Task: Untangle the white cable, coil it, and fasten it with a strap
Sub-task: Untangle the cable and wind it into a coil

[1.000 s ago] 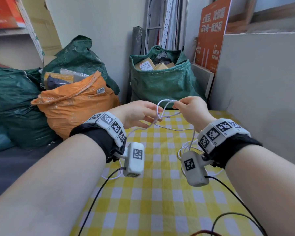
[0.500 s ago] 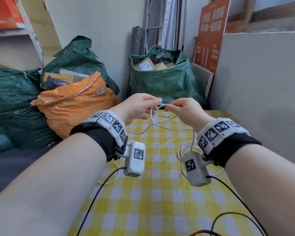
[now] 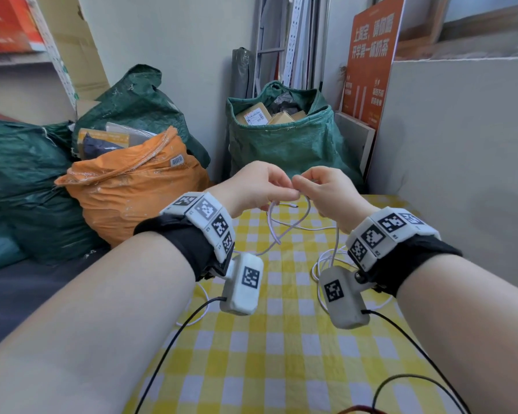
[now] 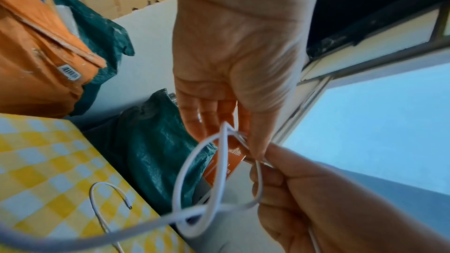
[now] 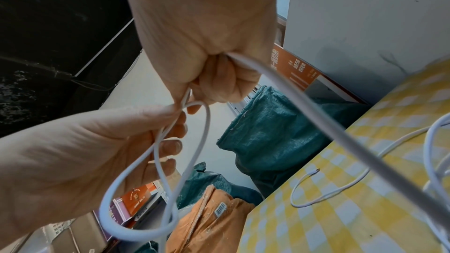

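The white cable (image 3: 285, 227) hangs in a crossed loop above the yellow checked table (image 3: 281, 369). My left hand (image 3: 281, 191) and right hand (image 3: 304, 185) meet fingertip to fingertip at the top of the loop, each pinching the cable. In the left wrist view, the left hand (image 4: 253, 147) pinches the cable loop (image 4: 202, 180) against the right hand (image 4: 275, 155). In the right wrist view, the right hand (image 5: 187, 95) grips a strand of the cable (image 5: 316, 113) that runs through its fist to the table. One cable end (image 5: 314, 171) lies on the cloth, and more loops (image 3: 320, 264) lie under my right wrist.
An orange sack (image 3: 138, 192) and green sacks (image 3: 287, 144) stand just past the table's far and left edges. A grey wall panel (image 3: 461, 150) borders the table on the right. Black sensor wires (image 3: 174, 348) trail from both wrists over the near cloth.
Both hands have come together and risen a little; the gap between them has closed. The wide loop they held apart now hangs narrower below the fingertips.
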